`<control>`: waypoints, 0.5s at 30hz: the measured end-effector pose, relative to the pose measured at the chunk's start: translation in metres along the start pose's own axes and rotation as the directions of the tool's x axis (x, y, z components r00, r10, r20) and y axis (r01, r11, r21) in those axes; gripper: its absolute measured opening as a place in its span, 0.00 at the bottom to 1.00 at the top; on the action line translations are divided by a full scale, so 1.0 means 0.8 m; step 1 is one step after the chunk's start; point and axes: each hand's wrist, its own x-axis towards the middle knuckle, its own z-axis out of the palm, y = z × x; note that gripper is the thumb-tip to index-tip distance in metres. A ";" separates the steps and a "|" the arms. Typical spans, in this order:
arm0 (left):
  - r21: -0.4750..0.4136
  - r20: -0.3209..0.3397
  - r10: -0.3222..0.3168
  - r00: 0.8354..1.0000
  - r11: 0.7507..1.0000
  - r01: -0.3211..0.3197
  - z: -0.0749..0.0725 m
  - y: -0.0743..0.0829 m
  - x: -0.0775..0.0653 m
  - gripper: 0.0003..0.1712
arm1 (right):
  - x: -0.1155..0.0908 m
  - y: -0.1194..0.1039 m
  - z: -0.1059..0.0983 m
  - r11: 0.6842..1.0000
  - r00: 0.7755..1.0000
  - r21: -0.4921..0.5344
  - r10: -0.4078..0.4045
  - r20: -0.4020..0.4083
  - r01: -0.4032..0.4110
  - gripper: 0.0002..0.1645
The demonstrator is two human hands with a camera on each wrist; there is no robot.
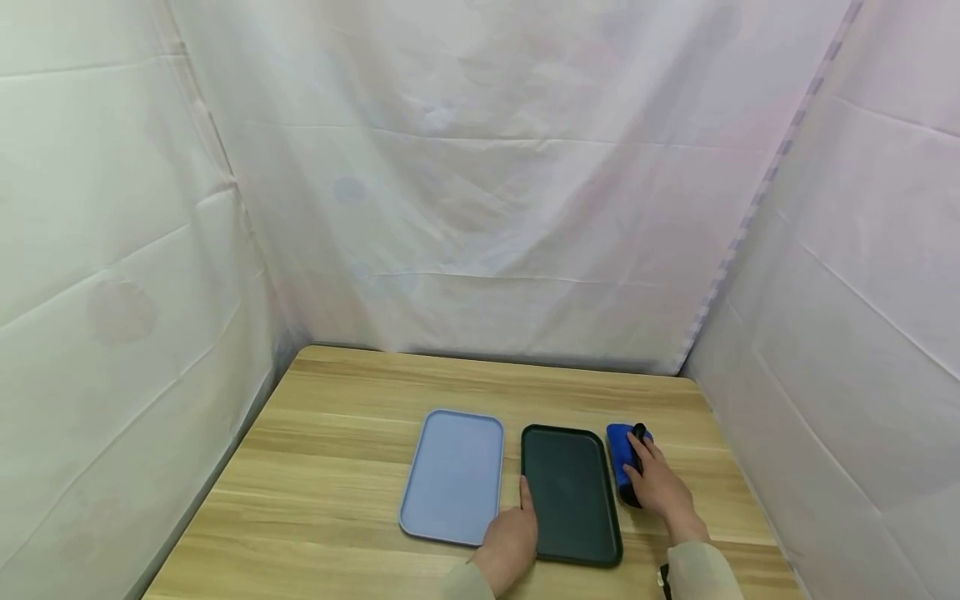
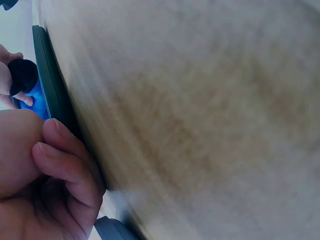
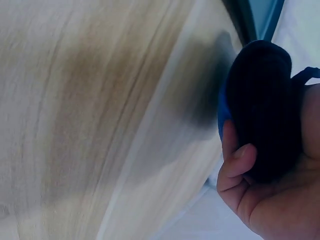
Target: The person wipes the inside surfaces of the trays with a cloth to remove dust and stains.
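Observation:
A dark green tray [image 1: 570, 496] lies flat on the table, right of a light blue tray [image 1: 453, 475]. My left hand [image 1: 510, 537] is at the green tray's near left corner, its index finger straight along the left rim. In the left wrist view the other fingers [image 2: 70, 175] are curled beside the tray's edge; whether they grip it is hidden. Right of the green tray, my right hand [image 1: 660, 487] grips a blue oblong thing [image 1: 621, 454] with a black handle on top. In the right wrist view its rounded black end [image 3: 265, 110] shows, fingers curled against its side.
The wooden table [image 1: 322, 467] shows bare wood left of the trays and behind them. Pale cloth hangs as walls at the back [image 1: 487, 208], left [image 1: 112, 292] and right [image 1: 847, 292], close to the table's edges. A narrow gap separates the two trays.

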 end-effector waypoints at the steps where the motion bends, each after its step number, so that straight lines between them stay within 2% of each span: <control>1: -0.003 0.001 0.000 1.000 1.000 0.000 0.000 0.000 0.000 0.49 | 0.000 0.001 0.001 1.000 1.000 -0.006 0.002 0.003 -0.002 0.39; 6: -0.013 0.009 0.003 1.000 1.000 -0.003 0.000 0.000 0.001 0.49 | 0.000 0.001 0.005 0.999 1.000 -0.026 0.019 0.012 -0.018 0.40; 11: -0.002 -0.006 0.007 1.000 1.000 -0.007 0.001 -0.001 0.001 0.49 | -0.003 -0.005 0.011 0.997 0.996 -0.050 0.068 0.048 -0.066 0.40; 15: -0.002 -0.010 0.009 1.000 1.000 -0.009 0.001 -0.002 0.002 0.50 | -0.002 -0.008 0.015 0.996 0.995 -0.065 0.070 0.071 -0.065 0.40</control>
